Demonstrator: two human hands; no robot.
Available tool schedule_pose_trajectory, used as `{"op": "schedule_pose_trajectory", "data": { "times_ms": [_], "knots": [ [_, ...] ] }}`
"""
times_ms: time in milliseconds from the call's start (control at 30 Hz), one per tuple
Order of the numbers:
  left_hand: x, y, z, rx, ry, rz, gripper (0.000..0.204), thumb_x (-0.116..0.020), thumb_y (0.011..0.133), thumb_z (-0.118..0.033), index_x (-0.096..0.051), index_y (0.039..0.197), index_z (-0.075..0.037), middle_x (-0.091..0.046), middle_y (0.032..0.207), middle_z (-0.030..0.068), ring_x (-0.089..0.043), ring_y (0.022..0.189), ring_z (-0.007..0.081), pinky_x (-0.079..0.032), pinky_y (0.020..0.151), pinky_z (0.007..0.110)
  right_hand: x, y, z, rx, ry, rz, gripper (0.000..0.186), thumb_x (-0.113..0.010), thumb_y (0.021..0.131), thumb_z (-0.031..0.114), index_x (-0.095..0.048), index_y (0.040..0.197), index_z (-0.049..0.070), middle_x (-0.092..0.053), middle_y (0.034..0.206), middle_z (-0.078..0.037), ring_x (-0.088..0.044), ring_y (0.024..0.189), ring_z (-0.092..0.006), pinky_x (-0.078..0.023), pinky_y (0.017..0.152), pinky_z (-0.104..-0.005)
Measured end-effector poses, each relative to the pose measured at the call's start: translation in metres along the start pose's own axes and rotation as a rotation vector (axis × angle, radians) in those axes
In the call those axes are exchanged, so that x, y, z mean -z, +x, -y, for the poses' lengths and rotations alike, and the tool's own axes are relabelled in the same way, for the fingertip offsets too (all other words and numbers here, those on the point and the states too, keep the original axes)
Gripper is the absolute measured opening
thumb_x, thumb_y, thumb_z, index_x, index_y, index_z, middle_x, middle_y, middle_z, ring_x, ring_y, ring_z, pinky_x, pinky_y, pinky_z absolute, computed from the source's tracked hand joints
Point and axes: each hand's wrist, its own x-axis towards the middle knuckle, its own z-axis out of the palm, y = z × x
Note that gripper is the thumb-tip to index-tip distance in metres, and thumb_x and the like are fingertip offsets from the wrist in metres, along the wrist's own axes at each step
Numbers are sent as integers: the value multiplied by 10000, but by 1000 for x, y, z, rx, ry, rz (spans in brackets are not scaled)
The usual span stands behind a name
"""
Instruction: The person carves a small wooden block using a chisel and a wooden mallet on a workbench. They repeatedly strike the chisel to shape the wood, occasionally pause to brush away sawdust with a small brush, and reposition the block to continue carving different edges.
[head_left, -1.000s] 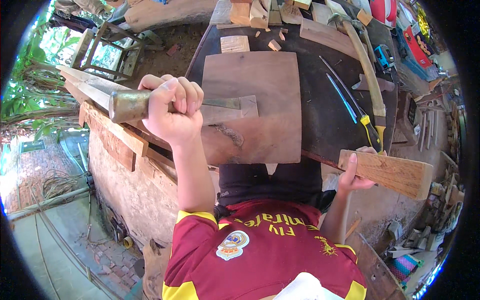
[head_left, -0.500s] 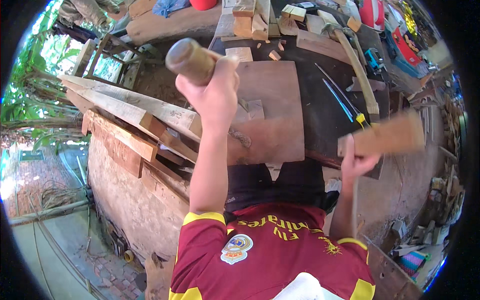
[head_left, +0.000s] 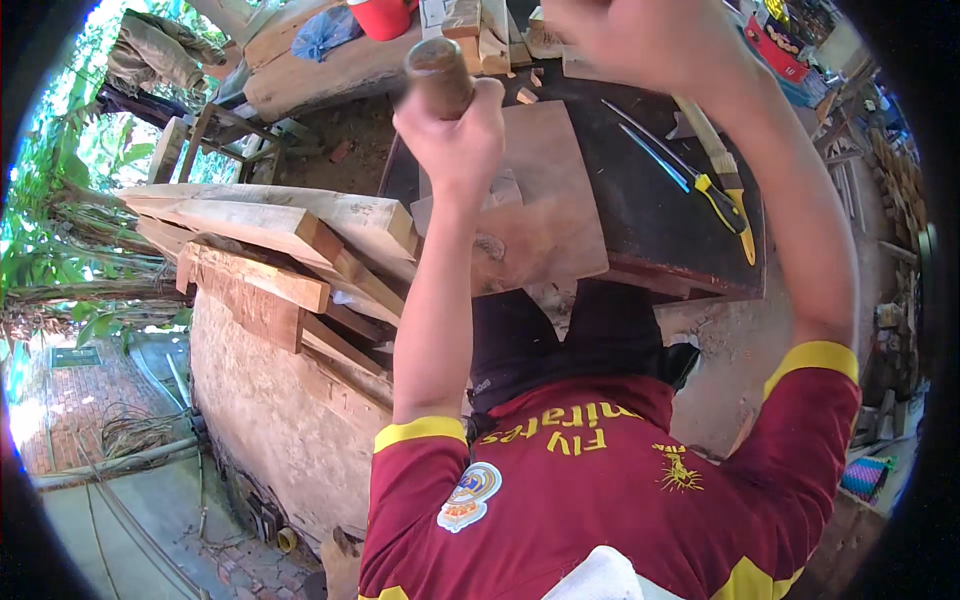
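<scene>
My left hand (head_left: 450,140) is closed around a thick cylindrical wooden handle (head_left: 440,75) with a worn metal end, held upright above the brown board (head_left: 550,200). A smaller flat wooden piece (head_left: 501,188) lies on that board, partly hidden behind my arm. My right hand (head_left: 650,50) is raised at the top edge, blurred and closed; what it holds is cut off or hidden. Under my right forearm, a yellow-and-black handled tool (head_left: 718,205), a thin blue tool (head_left: 650,150) and a long wooden-handled tool (head_left: 712,135) lie on the dark table (head_left: 660,235).
Long rough planks (head_left: 250,220) are stacked at the table's left. Offcuts (head_left: 462,30) and small chips (head_left: 527,95) sit at the back. Behind are a red bucket (head_left: 375,12), a blue plastic bag (head_left: 322,35) and a wooden chair frame (head_left: 230,135).
My left hand has risen and moved right with the handle, now end-up. My right hand has swung from the table's right edge up to the top, where the wooden block is no longer visible.
</scene>
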Motion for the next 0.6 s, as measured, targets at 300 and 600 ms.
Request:
{"op": "schedule_pose_trajectory", "data": {
  "times_ms": [300, 600],
  "knots": [
    [-21, -6, -19, -17, 8, 70, 123, -625, 706, -19, -545, 616, 2, -530, 546, -21, -444, 505, 38, -379, 474, 234, 95, -6, -8, -375, 681, 379, 626, -622, 723, 54, -441, 1320, 19, -610, 1111, -220, -598, 1045, -268, -469, 901, -394],
    [-30, -10, -16, 8, 177, 148, 164, -673, 678, -136, -593, 703, 4, -560, 563, 105, -525, 508, 152, -458, 556, 323, 45, -68, -33, -595, 85, -301, 509, -750, 754, 182, -498, 1161, 8, -620, 1080, -177, -634, 970, -285, -502, 831, -374]
  ]
}}
